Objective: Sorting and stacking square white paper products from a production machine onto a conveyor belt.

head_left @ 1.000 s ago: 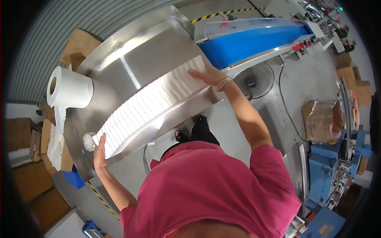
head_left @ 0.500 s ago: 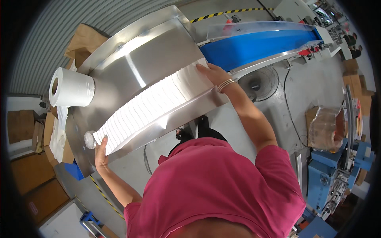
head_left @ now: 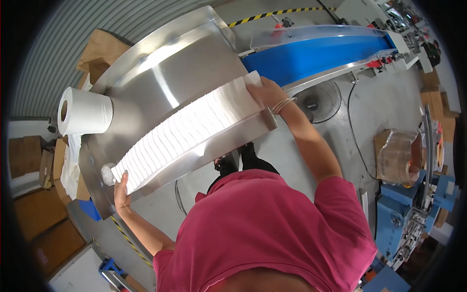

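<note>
A long row of white folded sheets (head_left: pixel 182 129) leans overlapping along the near side of a shiny metal tray (head_left: pixel 141 92). My left hand (head_left: pixel 121 192) grips the row's near-left end, thumb on top. At the far-right end, my right hand (head_left: pixel 265 92) is closed around the last sheets, close to the tray's corner and the blue belt. Its fingertips are partly hidden by the sheets. Next to the left end of the row lies a small clear plastic-wrapped bundle (head_left: pixel 108 174).
A large white roll (head_left: pixel 87 111) stands at the tray's left edge, with brown cardboard (head_left: pixel 102 51) behind it. A blue conveyor belt (head_left: pixel 316 54) runs off to the right from the tray. A floor fan (head_left: pixel 318 101) and a cable lie below the belt.
My right hand has moved slightly outward and wraps further round the right end, which now sticks out more toward the belt. My left hand keeps its hold at the other end.
</note>
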`<state>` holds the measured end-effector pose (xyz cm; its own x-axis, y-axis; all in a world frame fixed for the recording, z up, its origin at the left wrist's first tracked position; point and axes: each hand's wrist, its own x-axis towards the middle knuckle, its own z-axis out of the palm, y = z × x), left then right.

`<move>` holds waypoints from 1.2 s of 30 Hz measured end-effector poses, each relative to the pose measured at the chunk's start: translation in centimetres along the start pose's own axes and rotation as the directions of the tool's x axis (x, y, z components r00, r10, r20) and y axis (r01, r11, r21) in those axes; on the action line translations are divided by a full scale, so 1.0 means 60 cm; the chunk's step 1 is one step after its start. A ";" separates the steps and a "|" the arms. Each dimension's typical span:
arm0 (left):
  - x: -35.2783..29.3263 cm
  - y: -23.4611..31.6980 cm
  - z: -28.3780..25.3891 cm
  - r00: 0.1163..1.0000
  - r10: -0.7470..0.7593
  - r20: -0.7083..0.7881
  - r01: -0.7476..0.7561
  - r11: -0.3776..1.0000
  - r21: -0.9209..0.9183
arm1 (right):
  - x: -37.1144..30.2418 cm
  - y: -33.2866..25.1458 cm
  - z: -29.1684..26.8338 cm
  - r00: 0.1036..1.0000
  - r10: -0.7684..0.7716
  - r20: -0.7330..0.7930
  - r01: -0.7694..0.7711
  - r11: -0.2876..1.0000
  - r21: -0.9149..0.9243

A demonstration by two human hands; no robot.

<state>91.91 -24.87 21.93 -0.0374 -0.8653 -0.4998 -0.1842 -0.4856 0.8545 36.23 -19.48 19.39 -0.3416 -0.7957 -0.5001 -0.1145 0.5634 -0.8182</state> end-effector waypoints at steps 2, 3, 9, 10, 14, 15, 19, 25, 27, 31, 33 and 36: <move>-0.004 0.001 0.001 1.000 -0.007 -0.011 0.007 1.000 -0.007 | 0.006 0.013 -0.006 0.943 -0.332 -0.026 0.249 0.754 -0.608; -0.005 0.003 0.002 1.000 -0.015 -0.014 0.015 1.000 -0.012 | 0.005 0.010 -0.010 0.955 -0.298 0.011 0.249 0.778 -0.578; -0.004 0.008 0.011 1.000 0.001 0.003 -0.001 0.999 -0.041 | 0.055 0.028 -0.066 0.964 0.264 -0.020 -0.090 0.396 0.914; -0.005 0.010 0.013 1.000 -0.001 -0.001 0.001 0.999 -0.041 | 0.054 0.028 -0.069 0.970 0.208 0.123 -0.200 0.403 0.893; -0.012 0.012 0.018 0.999 -0.014 -0.036 0.013 1.000 -0.021 | -0.007 0.002 0.010 0.990 -0.038 0.137 -0.025 0.902 0.430; -0.015 0.011 0.018 0.999 -0.005 -0.051 0.004 1.000 -0.017 | -0.020 -0.006 0.024 0.992 -0.114 0.057 0.099 0.972 0.215; -0.012 0.018 0.023 0.999 -0.015 -0.028 0.015 1.000 -0.013 | 0.011 0.007 0.030 0.994 0.059 0.093 -0.089 0.927 0.365; -0.014 0.014 0.022 0.999 -0.033 -0.033 0.032 0.999 -0.019 | -0.012 -0.021 0.016 0.981 -0.136 -0.138 0.125 0.988 -0.087; -0.015 0.008 0.018 0.999 -0.001 -0.038 0.001 1.000 -0.020 | -0.026 -0.027 0.011 0.970 -0.202 -0.133 0.137 0.912 -0.387; -0.011 0.027 0.042 1.000 0.010 -0.026 -0.009 0.999 0.030 | 0.099 0.148 -0.068 0.907 -0.413 -0.083 0.416 0.910 0.009; -0.016 0.015 0.036 1.000 -0.003 -0.006 0.003 1.000 -0.014 | 0.052 0.042 -0.052 0.980 0.200 -0.018 -0.064 0.392 0.918; -0.018 0.016 0.043 1.000 -0.004 0.003 0.004 1.000 0.004 | 0.010 0.016 -0.021 0.972 0.147 0.183 -0.235 0.590 0.772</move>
<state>89.24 -24.11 22.94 -0.0393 -0.8629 -0.5038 -0.1884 -0.4888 0.8518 34.74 -19.13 18.66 -0.1780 -0.7313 -0.6584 0.7329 0.3479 -0.5846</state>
